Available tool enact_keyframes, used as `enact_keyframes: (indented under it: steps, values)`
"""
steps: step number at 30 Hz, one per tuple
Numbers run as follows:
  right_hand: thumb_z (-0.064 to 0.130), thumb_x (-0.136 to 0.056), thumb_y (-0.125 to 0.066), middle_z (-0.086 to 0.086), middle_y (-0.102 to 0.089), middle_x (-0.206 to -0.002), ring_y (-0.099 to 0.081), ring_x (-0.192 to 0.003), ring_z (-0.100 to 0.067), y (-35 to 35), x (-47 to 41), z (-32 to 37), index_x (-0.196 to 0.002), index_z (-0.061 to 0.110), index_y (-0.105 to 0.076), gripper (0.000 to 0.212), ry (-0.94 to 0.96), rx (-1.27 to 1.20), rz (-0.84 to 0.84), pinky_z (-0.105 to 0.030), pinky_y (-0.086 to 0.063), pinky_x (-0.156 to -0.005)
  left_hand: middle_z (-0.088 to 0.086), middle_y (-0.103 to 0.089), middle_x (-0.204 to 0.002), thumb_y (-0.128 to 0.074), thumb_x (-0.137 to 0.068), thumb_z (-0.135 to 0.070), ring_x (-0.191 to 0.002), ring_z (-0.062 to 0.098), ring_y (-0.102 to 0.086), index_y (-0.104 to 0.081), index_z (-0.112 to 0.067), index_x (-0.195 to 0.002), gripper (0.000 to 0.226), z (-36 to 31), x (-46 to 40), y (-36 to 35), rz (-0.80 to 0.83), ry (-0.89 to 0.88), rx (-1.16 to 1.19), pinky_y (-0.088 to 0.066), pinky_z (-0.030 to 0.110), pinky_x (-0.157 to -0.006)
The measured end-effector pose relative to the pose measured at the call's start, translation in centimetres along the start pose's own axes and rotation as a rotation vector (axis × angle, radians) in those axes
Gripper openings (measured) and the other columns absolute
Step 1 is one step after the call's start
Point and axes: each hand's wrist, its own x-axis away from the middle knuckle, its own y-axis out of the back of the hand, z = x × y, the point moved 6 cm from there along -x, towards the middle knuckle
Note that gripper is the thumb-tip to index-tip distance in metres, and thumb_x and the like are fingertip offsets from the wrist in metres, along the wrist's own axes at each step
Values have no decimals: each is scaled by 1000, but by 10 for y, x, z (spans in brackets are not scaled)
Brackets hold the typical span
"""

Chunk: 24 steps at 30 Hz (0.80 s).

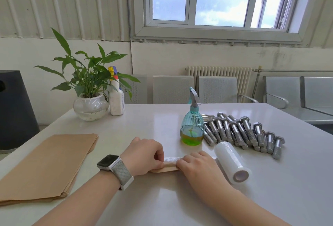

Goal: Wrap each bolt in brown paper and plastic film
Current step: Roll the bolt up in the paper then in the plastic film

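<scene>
A bolt wrapped in brown paper (pixel 168 166) lies on the white table (pixel 162 204) in front of me, with clear plastic film over its far side. My left hand (pixel 144 153) grips its left end, fingers curled over it. My right hand (pixel 196 164) holds its right end the same way. The roll of plastic film (pixel 231 161) lies just right of my right hand, a strip of film running from it to the bundle. A pile of several bare steel bolts (pixel 239 132) sits behind the roll. A stack of brown paper sheets (pixel 46 164) lies at the left.
A teal spray bottle (pixel 192 126) with green liquid stands just behind my hands. A potted plant (pixel 89 99) in a glass bowl and a white spray bottle (pixel 116 98) stand at the table's far left. Metal chairs (pixel 216 89) line the wall beyond.
</scene>
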Motion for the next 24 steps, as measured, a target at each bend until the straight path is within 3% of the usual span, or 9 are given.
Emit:
enact_keyframes:
  steps: [2, 4, 7, 9, 10, 12, 14, 19, 24]
  values:
    - [29, -87, -58, 8, -67, -98, -61, -90, -16, -4, 1, -2, -99, 25, -63, 13, 2, -69, 100, -30, -46, -78, -17, -65, -83, -65, -84, -39, -85, 1, -59, -64, -30, -83, 9, -1, 4, -1, -36, -24, 11, -30, 26, -94]
    - [43, -98, -38, 7, -62, -116, -55, -107, -19, -8, 6, -6, -114, 24, -57, 31, -7, -229, 228, -36, -43, -88, -18, -67, -85, -66, -84, -41, -84, -1, -58, -62, -32, -81, 10, 0, 9, -1, -77, -40, 44, -30, 25, -94]
    - [54, -98, -40, 3, -66, -89, -60, -86, -6, -3, -2, -24, -94, 20, -66, 43, -162, -536, 298, -28, -49, -73, -20, -67, -84, -68, -83, -42, -84, -3, -58, -60, -36, -78, 12, 4, 15, -2, -120, -48, 129, -34, 27, -97]
    - [49, -97, -49, 6, -57, -66, -52, -61, 0, -4, -16, -36, -77, 21, -64, 38, -244, -631, 392, -11, -38, -51, -20, -66, -83, -71, -82, -43, -84, -4, -56, -64, -33, -82, 13, 6, 16, -3, -127, -52, 150, -37, 29, -96]
    - [43, -95, -55, 10, -55, -65, -51, -61, -1, -5, -26, -40, -78, 23, -66, 29, -232, -627, 412, -9, -36, -50, -20, -65, -83, -73, -81, -44, -84, -4, -55, -65, -31, -84, 15, 6, 16, -3, -129, -55, 151, -38, 29, -95]
    - [35, -90, -66, 16, -58, -75, -58, -78, -8, -11, -43, -44, -94, 26, -72, 11, -204, -628, 481, -10, -42, -62, -18, -65, -83, -74, -80, -44, -84, -1, -55, -67, -29, -86, 18, 5, 14, -4, -123, -66, 146, -38, 29, -94]
    - [37, -83, -75, 18, -57, -79, -63, -87, -15, -22, -50, -44, -101, 26, -70, 22, -186, -609, 617, -23, -49, -71, -16, -67, -89, -74, -79, -46, -88, 1, -56, -65, -29, -88, 21, 3, 12, -5, -104, -81, 108, -35, 28, -96]
    - [39, -73, -84, 0, -67, -103, -63, -78, -17, -39, -59, -46, -94, 27, -62, 33, -145, -524, 834, -22, -50, -59, -16, -67, -94, -72, -78, -53, -90, 1, -56, -62, -31, -91, 27, 4, 5, -8, -57, -107, 3, -28, 24, -94]
    - [43, -75, -81, 12, -61, -84, -56, -78, -15, -39, -63, -42, -92, 27, -60, 32, -55, -440, 825, -28, -46, -72, -17, -64, -91, -72, -74, -60, -85, 2, -55, -54, -33, -85, 34, 2, 0, -10, -7, -156, -84, -30, 25, -92]
